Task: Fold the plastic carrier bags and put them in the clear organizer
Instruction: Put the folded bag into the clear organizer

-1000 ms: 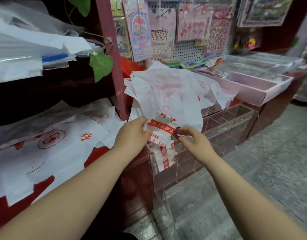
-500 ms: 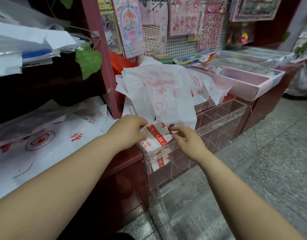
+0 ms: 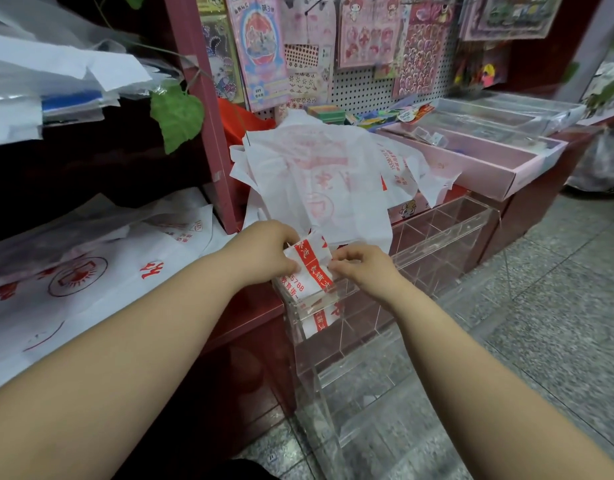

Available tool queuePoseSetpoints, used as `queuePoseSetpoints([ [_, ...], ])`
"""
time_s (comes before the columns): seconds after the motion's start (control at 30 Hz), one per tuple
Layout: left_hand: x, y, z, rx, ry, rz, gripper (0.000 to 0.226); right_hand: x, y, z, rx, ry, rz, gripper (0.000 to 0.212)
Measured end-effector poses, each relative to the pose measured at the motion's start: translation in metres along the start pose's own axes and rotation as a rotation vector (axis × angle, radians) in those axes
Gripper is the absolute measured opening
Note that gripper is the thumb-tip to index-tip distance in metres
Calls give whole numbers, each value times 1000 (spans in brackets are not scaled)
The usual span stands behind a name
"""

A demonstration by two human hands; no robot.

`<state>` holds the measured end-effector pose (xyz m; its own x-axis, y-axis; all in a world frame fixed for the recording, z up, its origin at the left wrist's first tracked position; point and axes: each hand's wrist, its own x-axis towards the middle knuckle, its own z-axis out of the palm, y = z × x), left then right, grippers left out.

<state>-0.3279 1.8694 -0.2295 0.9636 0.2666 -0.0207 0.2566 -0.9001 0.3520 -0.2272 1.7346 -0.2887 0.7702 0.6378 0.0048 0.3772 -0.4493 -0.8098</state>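
A folded white carrier bag with red print [image 3: 307,268] sits at the top of the near compartment of the clear organizer [image 3: 437,244]. My left hand [image 3: 264,251] grips its left edge and my right hand [image 3: 361,268] pinches its right edge. Below it, inside the same compartment, another folded bag [image 3: 321,320] shows through the clear wall. A loose heap of unfolded white bags [image 3: 326,174] lies just behind the organizer on the red counter.
More flat white bags with red print [image 3: 91,271] lie on the shelf at left. A pink tray [image 3: 478,161] and clear trays [image 3: 506,112] stand at back right under a pegboard of stickers [image 3: 368,46]. A red post [image 3: 201,98] divides the shelves. Grey tiled floor [image 3: 541,323] lies at right.
Both hands have drawn closer together on the folded bag and pressed it lower into the organizer's near compartment. The camera has tilted down a little.
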Motion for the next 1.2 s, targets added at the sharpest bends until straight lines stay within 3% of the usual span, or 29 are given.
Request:
queuePoseSetpoints([
  [0.07,-1,-1,4,11,34,-4,23,0,-2,-2,-99,-20,6,7],
  [0.17,1,5,13,41,53,-13,23,1,-2,-6,-254,-37,-35,23],
  [0.23,2,10,19,113,78,4,23,3,-1,-6,-310,-53,-77,16],
  [0.43,5,10,31,231,62,22,26,-2,-2,-6,-47,-7,-189,11],
  [0.63,-7,-4,33,-109,131,-40,9,9,13,-5,-221,-18,-200,9],
  [0.77,-7,-9,37,15,183,-65,9,10,9,-6,-207,3,-216,10],
  [0.93,1,-4,43,156,105,-45,6,13,11,-5,-361,-26,-212,11],
  [1.0,1,-5,44,165,88,-19,8,14,9,-6,-383,-57,-212,14],
  [1.1,-1,-10,45,115,124,-8,17,4,4,-6,-362,72,-336,19],
  [1.2,-7,-18,52,136,172,21,20,-20,-2,0,-348,60,-481,45],
])
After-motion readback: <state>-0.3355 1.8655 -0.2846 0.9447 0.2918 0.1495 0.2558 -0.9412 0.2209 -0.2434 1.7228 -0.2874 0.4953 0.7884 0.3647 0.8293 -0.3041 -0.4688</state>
